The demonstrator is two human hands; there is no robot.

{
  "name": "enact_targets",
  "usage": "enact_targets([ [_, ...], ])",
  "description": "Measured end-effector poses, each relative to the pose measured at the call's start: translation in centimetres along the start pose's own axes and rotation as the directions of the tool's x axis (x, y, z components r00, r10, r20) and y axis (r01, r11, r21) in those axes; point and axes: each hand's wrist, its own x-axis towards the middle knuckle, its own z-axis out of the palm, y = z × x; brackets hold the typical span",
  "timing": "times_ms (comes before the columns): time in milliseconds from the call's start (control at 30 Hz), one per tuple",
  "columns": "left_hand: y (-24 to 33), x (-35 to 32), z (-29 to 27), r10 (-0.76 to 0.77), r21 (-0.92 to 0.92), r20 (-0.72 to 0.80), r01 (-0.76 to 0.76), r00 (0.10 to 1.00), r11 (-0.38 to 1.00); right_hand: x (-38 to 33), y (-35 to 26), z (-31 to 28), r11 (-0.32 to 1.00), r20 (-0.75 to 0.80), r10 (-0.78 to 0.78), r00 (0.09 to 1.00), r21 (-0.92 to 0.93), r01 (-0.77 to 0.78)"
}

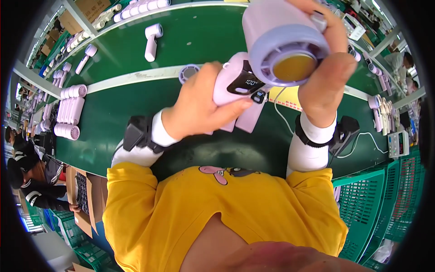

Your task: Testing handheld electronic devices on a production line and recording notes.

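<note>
Close before me is a lilac handheld fan (281, 27) with a bluish round grille and a gold-coloured centre facing me. My left hand (192, 102) is closed around the lilac handle part, its thumb beside a lit black display (246, 80). My right hand (324, 84) wraps the fan's round head from the right, thumb near the grille rim. How the handle joins the head is partly hidden. Beneath my left hand, more lilac handles (250, 119) lie on the green table (113, 118), mostly covered. A round fan head (188, 72) shows behind that hand.
Lilac fans (70, 109) stand grouped at the left; another fan (153, 43) lies farther back. A yellow sheet (290, 96) and white cable (283, 115) are beyond my hands. At right are a small meter (398, 144) and green crates (360, 199). A person (38, 174) works at left.
</note>
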Motion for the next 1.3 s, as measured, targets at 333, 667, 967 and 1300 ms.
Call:
enact_targets([
  [333, -3.0, 1.6, 0.2, 0.455, 0.181, 0.162, -0.48, 0.876, 0.859, -0.3, -2.0, 1.6, 0.839, 0.15, 0.468, 0.871, 0.235, -0.491],
  [667, 2.7, 1.9, -2.7, -0.046, -0.754, 0.6, 0.583, 0.799, 0.302, -0.8, 0.0, 2.0, 0.923, -0.228, -0.277, 0.933, -0.333, 0.192],
  [967, 9.9, -2.1, -5.3, 0.255, -0.522, -0.599, -0.612, 0.759, 0.595, -0.1, -3.7, -0.1, 0.99, -0.317, 0.057, 0.947, -0.106, -0.095],
  [1300, 11.3, -4.3, -5.6, 0.04, -0.487, -0.563, -0.37, 0.826, 0.791, 0.3, -4.3, -1.9, 0.934, -0.243, -0.194, 0.95, -0.342, 0.103],
])
